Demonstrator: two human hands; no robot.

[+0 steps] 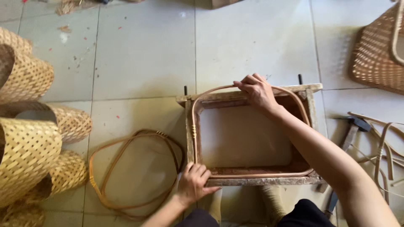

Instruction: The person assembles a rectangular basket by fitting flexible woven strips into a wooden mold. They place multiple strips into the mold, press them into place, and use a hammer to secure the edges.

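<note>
Head camera, looking down at a tiled floor (pixel 143 54).

In the middle sits a wooden frame (pixel 313 89), a box shape with no top, and the floor shows through it. Inside the frame lies a bent cane hoop (pixel 195 138). It follows the inner edges of the frame like a rounded rectangle.

The right hand (pixel 256 90) is at 12 o'clock on the frame. Its fingers are curled over the top edge of the hoop and press it against the far bar. The left hand (pixel 193 183) is at 7 o'clock on the frame. Its fingers are folded down on the near left corner, where hoop and frame meet.

At 9 o'clock from the frame, more loose cane hoops (pixel 126 168) lie stacked flat on the floor, just beside the left hand. Far at 9 o'clock stands a pile of woven basket tubes (pixel 29 147), yellow and brown. At 2 o'clock lies a flat woven basket piece (pixel 374 54). At 3 o'clock a hammer (pixel 351 128) lies next to loose cane strips (pixel 385 147).
</note>
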